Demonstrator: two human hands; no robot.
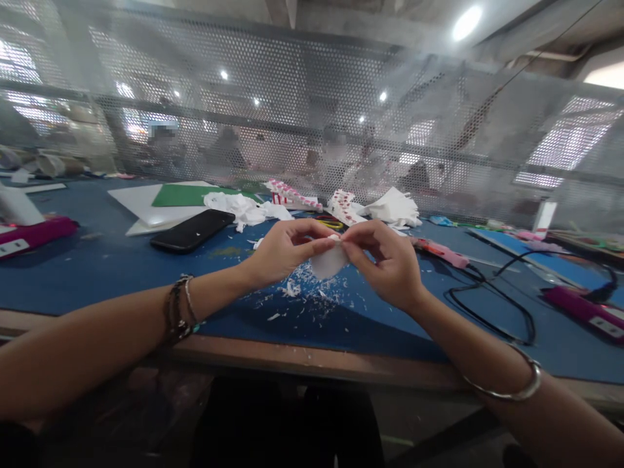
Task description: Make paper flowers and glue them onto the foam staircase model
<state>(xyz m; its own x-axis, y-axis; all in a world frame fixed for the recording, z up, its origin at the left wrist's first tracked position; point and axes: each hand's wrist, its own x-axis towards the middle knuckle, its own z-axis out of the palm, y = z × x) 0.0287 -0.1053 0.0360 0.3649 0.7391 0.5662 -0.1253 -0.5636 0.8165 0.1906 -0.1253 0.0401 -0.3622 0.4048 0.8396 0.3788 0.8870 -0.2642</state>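
Note:
Between my two hands hangs a small white rounded piece, thin like paper or cloth, pinched along its top edge. My left hand grips it from the left with thumb and forefinger. From the right, my right hand pinches the same edge, its fingertips almost touching the left ones. White scraps and fine shreds are scattered on the blue tabletop below. Just behind the fingers lie yellow-handled scissors, partly hidden by my hands.
A black phone lies left of my hands, near crumpled white pieces and a green sheet. Red-patterned strips lie behind. To the right are a pink-handled tool, a black cable and a magenta power strip.

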